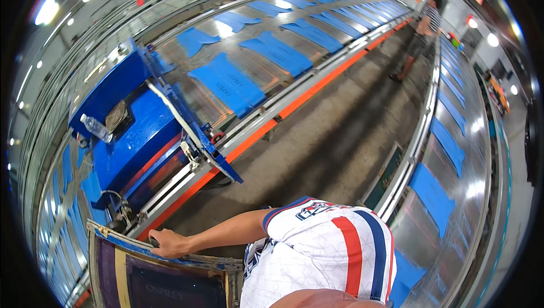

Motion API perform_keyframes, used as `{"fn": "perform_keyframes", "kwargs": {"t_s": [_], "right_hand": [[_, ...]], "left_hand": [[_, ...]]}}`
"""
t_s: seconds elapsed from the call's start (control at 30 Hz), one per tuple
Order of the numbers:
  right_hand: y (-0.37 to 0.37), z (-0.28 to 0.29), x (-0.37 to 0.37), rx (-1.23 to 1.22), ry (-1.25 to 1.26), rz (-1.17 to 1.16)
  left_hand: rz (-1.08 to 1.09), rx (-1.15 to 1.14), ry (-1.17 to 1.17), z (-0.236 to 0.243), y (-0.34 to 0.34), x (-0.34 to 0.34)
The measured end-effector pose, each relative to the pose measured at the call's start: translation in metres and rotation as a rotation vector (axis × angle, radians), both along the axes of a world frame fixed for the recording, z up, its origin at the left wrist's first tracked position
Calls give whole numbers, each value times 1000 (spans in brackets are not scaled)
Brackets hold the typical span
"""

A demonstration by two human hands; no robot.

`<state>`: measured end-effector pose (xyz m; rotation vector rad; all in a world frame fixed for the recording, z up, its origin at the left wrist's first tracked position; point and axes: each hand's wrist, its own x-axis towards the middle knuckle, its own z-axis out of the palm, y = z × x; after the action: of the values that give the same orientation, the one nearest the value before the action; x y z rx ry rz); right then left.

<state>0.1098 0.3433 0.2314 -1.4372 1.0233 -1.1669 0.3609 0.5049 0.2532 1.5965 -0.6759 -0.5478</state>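
Observation:
My left hand is closed on the upper edge of a screen printing frame at the lower left. A small dark piece shows at its fingertips; I cannot make out what it is. The frame has worn edges, a blue strip along the top, a yellowish band and a dark mesh panel with faint lettering. Its lower part runs out of the picture. My left arm reaches out from a white sleeve with navy and red trim. My right hand does not show.
A blue wheeled carriage holding a plastic bottle stands on the left table's orange-edged rail. Blue fabric pieces lie in rows there and on the right table. Another person stands far down the aisle.

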Motion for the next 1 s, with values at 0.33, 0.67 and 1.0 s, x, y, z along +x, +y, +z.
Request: {"fn": "perform_keyframes", "kwargs": {"t_s": [0.33, 0.67, 1.0], "right_hand": [[-66, 9, 69, -85, 80, -470], [-92, -2, 144, 152, 71, -214], [-143, -41, 187, 113, 35, -63]], "left_hand": [[-174, -11, 50, 19, -66, 135], [63, 5, 119, 1, -30, 237], [186, 3, 3, 1, -17, 240]]}}
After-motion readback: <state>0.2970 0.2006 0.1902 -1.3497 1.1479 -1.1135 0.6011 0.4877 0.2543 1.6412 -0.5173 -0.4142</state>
